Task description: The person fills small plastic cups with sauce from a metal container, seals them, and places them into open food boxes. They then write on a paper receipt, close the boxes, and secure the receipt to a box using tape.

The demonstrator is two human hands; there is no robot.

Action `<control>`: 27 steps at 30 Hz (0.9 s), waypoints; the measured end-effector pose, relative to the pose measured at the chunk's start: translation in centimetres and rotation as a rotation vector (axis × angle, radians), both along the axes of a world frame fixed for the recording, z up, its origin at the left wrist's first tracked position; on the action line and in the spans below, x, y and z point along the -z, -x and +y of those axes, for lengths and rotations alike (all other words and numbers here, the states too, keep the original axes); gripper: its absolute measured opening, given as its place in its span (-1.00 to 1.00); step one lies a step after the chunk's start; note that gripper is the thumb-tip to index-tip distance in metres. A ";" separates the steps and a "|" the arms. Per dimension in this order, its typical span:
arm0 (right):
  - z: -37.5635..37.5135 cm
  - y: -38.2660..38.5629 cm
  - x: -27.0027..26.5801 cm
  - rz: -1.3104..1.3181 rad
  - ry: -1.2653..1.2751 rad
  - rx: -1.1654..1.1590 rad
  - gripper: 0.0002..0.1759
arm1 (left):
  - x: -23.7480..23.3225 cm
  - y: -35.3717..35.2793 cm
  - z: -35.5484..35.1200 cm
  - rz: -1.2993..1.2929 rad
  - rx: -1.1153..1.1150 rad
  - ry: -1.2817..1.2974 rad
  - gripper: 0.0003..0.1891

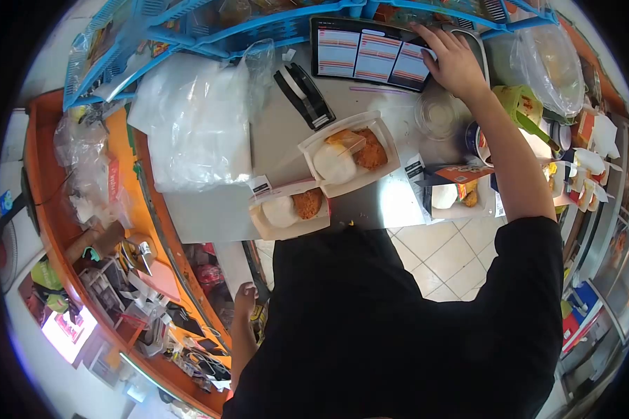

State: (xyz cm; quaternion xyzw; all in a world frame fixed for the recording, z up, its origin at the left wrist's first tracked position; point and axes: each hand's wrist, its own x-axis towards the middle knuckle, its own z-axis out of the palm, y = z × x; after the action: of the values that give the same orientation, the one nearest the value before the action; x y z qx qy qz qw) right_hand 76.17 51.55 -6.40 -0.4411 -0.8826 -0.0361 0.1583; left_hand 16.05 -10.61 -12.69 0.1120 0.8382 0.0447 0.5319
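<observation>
My right hand [456, 61] lies over the right edge of a tablet [370, 56] at the back of the counter. Its fingers are spread on the screen, which shows several columns of text. Low at my left side hangs my left hand [244, 300], fingers loosely curled, with nothing visible in it. Before me two open paper boxes hold rice and fried chicken: a larger box [386, 133] and a smaller box [260, 227] at the counter's front edge. Another box [440, 215] with rice and chicken stands at the right, partly behind its lid.
A stack of clear plastic bags [196, 126] covers the counter's left part. Beside it lies a black tape roll-like object [304, 96]. A clear round lid [440, 112] sits near my right forearm. Blue baskets [258, 31] line the back; a green container [517, 105] stands right.
</observation>
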 end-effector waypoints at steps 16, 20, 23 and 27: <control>-0.3 1.5 0.1 -0.102 0.042 0.131 -0.22 | -0.2 6.1 -2.3 0.056 0.106 -0.038 -0.60; -0.5 1.7 -0.9 -0.108 -0.015 0.110 -0.26 | 1.5 8.7 -6.8 0.064 0.159 -0.111 -0.64; -2.7 2.5 -4.0 -0.018 -0.160 0.094 -0.33 | 1.6 12.0 -7.4 0.120 -0.020 -0.353 -0.66; -10.4 5.6 -10.3 0.404 0.081 0.474 -0.51 | -2.2 14.5 -3.2 0.481 -0.008 -0.473 -0.68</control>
State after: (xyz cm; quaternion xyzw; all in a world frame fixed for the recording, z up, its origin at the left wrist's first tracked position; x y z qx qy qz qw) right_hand 70.56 41.17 3.91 -0.6388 -0.7065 0.0514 0.3001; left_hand 1.54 -13.76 -10.51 0.2362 0.9066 0.2125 0.2778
